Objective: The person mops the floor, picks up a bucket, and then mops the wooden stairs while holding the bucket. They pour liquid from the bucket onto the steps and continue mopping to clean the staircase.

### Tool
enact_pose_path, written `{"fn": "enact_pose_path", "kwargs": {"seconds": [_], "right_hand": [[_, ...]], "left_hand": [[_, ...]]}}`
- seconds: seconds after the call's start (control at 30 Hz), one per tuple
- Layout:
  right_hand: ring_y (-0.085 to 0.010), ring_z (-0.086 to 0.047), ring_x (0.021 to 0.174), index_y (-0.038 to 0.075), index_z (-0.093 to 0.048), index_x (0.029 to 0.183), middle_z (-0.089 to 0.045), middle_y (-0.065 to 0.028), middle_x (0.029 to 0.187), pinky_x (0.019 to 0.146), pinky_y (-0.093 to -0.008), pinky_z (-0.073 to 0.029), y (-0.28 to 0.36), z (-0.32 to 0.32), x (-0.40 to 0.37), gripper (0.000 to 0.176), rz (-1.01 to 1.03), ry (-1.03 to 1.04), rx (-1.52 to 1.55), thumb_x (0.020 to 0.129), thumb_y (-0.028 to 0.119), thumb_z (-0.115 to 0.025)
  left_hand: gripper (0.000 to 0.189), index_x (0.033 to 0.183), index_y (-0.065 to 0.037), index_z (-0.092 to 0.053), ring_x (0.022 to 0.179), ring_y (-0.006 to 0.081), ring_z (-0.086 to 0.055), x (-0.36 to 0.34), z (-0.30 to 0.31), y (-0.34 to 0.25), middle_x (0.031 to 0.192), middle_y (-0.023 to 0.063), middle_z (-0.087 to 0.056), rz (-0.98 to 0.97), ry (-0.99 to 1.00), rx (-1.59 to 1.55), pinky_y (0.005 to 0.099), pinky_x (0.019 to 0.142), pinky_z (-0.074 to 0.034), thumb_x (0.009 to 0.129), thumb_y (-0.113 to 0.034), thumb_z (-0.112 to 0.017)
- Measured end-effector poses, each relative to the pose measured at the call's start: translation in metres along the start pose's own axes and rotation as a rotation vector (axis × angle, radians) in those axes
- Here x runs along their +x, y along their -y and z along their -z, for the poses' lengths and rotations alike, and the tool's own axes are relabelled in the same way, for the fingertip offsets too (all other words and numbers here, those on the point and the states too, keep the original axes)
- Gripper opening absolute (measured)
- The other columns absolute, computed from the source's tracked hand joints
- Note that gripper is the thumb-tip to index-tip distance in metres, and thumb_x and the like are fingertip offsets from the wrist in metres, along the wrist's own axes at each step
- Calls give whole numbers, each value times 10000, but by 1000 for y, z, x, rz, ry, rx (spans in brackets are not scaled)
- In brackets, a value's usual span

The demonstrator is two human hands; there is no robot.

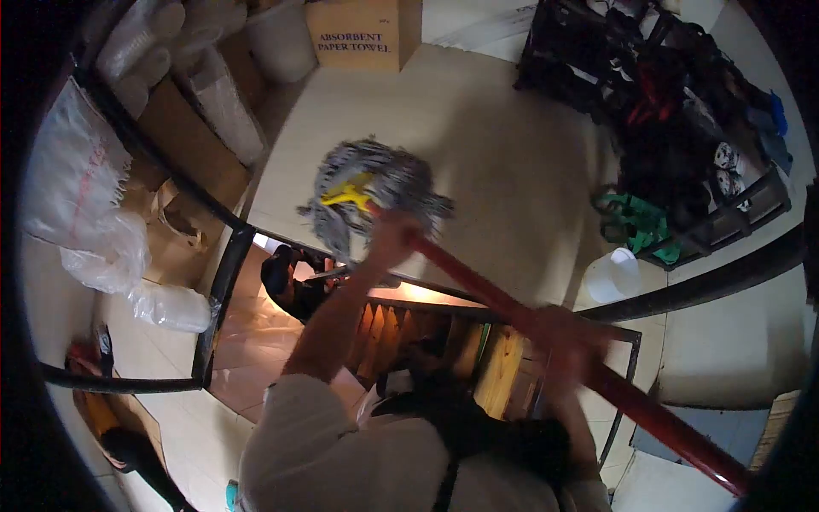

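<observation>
A string mop with a grey head (388, 175) and a yellow clamp (348, 194) rests on the pale tiled floor ahead of me. Its red handle (473, 286) runs back diagonally to the lower right. My left hand (394, 239) is wrapped around the handle close to the clamp. Farther up the same handle, my right hand (567, 341) is closed on it, somewhat blurred.
A black railing (226, 264) borders an opening over wooden steps (499, 371); a person in dark clothing (294, 282) is below. Around the floor are a paper towel carton (363, 34), plastic-wrapped containers (171, 307), a white bucket (612, 277) and piled dark bags (653, 111).
</observation>
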State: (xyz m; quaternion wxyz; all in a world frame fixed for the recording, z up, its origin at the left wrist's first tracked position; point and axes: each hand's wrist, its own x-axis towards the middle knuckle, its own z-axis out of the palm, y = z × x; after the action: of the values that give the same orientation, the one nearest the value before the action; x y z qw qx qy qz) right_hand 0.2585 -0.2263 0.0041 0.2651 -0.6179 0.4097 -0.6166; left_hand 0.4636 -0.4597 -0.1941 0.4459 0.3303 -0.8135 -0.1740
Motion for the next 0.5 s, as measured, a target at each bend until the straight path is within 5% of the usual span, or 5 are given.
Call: {"fn": "enact_pose_path", "kwargs": {"seconds": [0.07,0.23,0.4,0.47,0.5], "right_hand": [[-229,-612,1034,40,-635,1026,-653,-127,1060,972,-363,-465,-39,-37,-2,261,-113,21,97,892,264,-642],[-228,-613,1058,39,-643,986,-645,-147,1123,921,-337,-475,-116,-81,-12,179,-191,-5,354,844,120,-716],[-254,-604,1101,47,-649,967,-660,-143,1098,990,-392,-441,-74,-35,15,155,-34,54,192,853,137,-703],[-276,-624,1071,48,-649,950,-675,-157,1041,995,-428,-439,-45,-8,27,160,110,31,150,848,155,-711],[-286,-634,1053,47,-646,938,-679,-164,1013,993,-444,-439,-31,4,26,160,130,8,89,853,168,-706]], "left_hand": [[192,861,-84,-634,830,347,-594,-22,16,85,822,127,-618,50,-71,86,434,792,-463,679,-100,-693],[311,1023,-87,-623,1323,424,-383,-31,29,154,1294,289,-517,334,-222,417,433,1032,-371,722,-101,-702],[343,1052,-79,-609,1362,419,-339,3,-23,117,1394,277,-424,467,-363,-115,429,1098,-308,727,-41,-715],[372,1077,-86,-595,1259,368,-469,22,-53,83,1402,270,-421,199,-376,144,390,1038,-380,729,-37,-718],[375,1079,-89,-589,1167,339,-521,27,-81,78,1406,273,-416,254,-406,-185,384,990,-415,730,-36,-715]]}}
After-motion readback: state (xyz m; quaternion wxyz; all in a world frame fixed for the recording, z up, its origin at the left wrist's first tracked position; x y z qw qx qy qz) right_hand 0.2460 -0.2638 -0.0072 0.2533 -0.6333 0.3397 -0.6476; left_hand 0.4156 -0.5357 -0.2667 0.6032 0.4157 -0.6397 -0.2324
